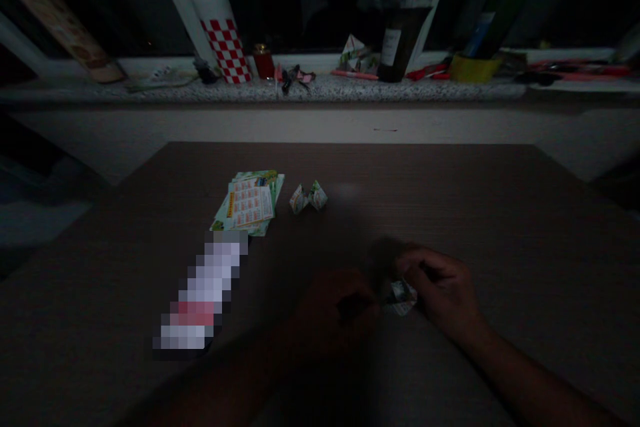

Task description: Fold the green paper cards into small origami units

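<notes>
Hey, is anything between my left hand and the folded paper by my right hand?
Nothing visible is. Your left hand is just left of the paper, though it's too dark to tell if they touch. Your right hand is on the paper's other side.

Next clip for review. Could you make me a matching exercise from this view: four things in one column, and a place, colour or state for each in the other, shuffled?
1. Right hand
2. Paper stack
3. Checkered bottle
4. Small jar

A. White above, red-and-white squares below
B. Lying on the table
C. Red, with a gold-coloured top
D. Fingers curled by a small folded paper

Pairs: 1-D, 2-B, 3-A, 4-C
</notes>
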Tool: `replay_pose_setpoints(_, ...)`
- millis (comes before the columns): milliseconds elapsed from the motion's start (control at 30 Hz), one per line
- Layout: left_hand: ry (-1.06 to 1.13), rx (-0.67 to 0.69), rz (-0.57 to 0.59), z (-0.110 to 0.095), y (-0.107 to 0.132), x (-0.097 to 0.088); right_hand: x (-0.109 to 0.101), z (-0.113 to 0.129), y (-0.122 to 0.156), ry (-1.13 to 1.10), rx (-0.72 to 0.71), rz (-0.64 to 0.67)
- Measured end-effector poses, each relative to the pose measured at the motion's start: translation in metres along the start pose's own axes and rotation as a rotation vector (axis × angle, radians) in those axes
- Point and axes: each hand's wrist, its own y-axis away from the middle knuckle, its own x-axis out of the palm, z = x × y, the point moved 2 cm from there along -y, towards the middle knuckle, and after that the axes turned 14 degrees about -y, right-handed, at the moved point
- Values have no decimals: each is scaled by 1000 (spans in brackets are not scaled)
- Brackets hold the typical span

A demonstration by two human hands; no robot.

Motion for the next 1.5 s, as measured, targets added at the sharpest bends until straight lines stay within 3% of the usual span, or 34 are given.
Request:
replay_pose_setpoints(233, 9, 121, 38, -7, 1, 10, 2, -1, 0, -15, 36, -70)
replay_pose_setpoints(567, -2, 103, 147, -17, 2, 14, 12, 5, 0, 4, -14, -72)
replay_pose_setpoints(633, 42, 69, 132, -16, 2, 13, 13, 8, 0, 23, -47, -61)
replay_pose_setpoints(800, 112, -181, 33, -10, -2, 11, 15, 14, 0, 106, -129, -18)
replay_pose_setpoints(1100, 179, -326, 92, -10, -5, 15, 19, 12, 1, 170, -177, -18)
replay_pose_setpoints(1333, 157, -287, 136, -9, -5, 17, 24, 10, 5, 186, -104, -43)
replay_pose_setpoints(1500, 32, -193, 136, -12, -6, 14, 23, 5, 6, 15, 9, -75)
